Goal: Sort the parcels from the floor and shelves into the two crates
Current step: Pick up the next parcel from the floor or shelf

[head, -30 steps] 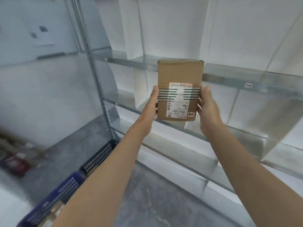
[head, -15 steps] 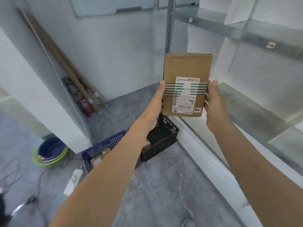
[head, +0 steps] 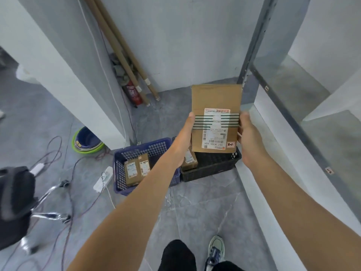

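holding the parcel (head: 215, 100) upright in the air, label (head: 214, 132) towards you, you have your left hand (head: 184, 139) gripping its left edge and your right hand (head: 248, 137) gripping its right edge. each thumb lies on the front. the other fingers are hidden behind the cardboard, so the wrap at the back is my judgement, not something seen.

the parcel hangs above the black crate (head: 211, 169), which sits on the floor against the blue crate (head: 136, 149) to its left, just beside the shelf (head: 293, 90).

read the label and the red sticker (head: 230, 144) at its lower corner before you commit. which crate this one belongs in can't be told from here.

the blue crate has two parcels (head: 130, 172) leaning together near its middle. the black one has a third parcel (head: 189, 162) at its left end, partly behind your left wrist.

bend down and lower the parcel rather than dropping it. tip it flat on the way so it doesn't land on an edge and topple. aim for bare crate bottom. in the black crate that looks to be the right side.

steer clear of the two touching rims, where a corner could catch. let go only once the parcel rests. if you go for the blue crate, mind the power strip (head: 103, 178) and its cables on the floor beside it.
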Action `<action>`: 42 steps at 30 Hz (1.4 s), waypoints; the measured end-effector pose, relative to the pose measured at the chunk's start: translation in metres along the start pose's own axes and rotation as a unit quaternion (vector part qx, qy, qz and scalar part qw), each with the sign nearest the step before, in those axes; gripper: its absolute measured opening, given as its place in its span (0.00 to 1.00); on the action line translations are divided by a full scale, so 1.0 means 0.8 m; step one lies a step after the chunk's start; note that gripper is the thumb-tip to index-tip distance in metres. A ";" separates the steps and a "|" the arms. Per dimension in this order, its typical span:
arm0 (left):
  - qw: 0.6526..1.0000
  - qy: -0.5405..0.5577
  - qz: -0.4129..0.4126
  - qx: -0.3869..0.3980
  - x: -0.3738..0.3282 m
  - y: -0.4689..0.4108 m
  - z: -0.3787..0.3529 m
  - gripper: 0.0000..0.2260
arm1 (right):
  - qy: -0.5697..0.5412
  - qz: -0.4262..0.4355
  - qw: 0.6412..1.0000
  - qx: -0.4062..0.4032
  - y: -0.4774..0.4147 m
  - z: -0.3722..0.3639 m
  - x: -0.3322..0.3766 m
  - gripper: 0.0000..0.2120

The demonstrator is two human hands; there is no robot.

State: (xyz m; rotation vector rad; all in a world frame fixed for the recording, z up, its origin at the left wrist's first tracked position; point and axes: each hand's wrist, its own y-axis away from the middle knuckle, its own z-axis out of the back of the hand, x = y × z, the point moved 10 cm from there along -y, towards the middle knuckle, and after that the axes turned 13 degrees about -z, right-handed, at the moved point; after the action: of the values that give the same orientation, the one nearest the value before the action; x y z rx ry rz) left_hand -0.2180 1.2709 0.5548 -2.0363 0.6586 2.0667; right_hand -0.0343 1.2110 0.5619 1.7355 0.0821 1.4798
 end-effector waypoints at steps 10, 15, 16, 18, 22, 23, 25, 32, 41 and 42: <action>0.986 0.055 0.142 -0.062 0.144 -0.135 0.028 0.27 | 0.071 -0.123 0.990 0.001 -0.200 -0.053 -0.052 0.25; 0.977 0.068 0.187 -0.077 0.221 -0.236 0.055 0.17 | 0.098 -0.166 0.981 -0.026 -0.318 -0.086 -0.073 0.25; 0.975 0.070 0.199 -0.072 0.241 -0.254 0.057 0.20 | 0.102 -0.178 0.978 -0.030 -0.342 -0.091 -0.080 0.25; 0.971 0.071 0.221 -0.063 0.276 -0.284 0.060 0.23 | 0.107 -0.201 0.973 -0.040 -0.386 -0.096 -0.095 0.25; 0.961 0.068 0.265 -0.051 0.346 -0.330 0.057 0.26 | 0.129 -0.240 0.961 -0.056 -0.460 -0.097 -0.135 0.24; 0.958 0.073 0.271 -0.049 0.363 -0.341 0.054 0.26 | 0.133 -0.247 0.958 -0.061 -0.477 -0.094 -0.146 0.24; 0.953 0.087 0.286 -0.050 0.402 -0.358 0.047 0.24 | 0.140 -0.261 0.952 -0.072 -0.514 -0.088 -0.172 0.24; 0.931 0.056 0.354 -0.068 0.557 -0.414 0.018 0.20 | 0.170 -0.312 0.933 -0.058 -0.651 -0.072 -0.288 0.19; 0.910 0.023 0.404 -0.096 0.761 -0.476 -0.010 0.29 | 0.200 -0.340 0.919 -0.020 -0.827 -0.069 -0.448 0.16; 0.908 0.022 0.406 -0.102 0.777 -0.482 -0.011 0.32 | 0.198 -0.341 0.919 -0.015 -0.842 -0.071 -0.460 0.16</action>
State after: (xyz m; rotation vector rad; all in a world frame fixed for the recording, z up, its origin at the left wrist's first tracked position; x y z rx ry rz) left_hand -0.0843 1.4947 -0.1287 -2.1381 1.5765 2.5880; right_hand 0.1067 1.4822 -0.1442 1.1673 0.7905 1.2501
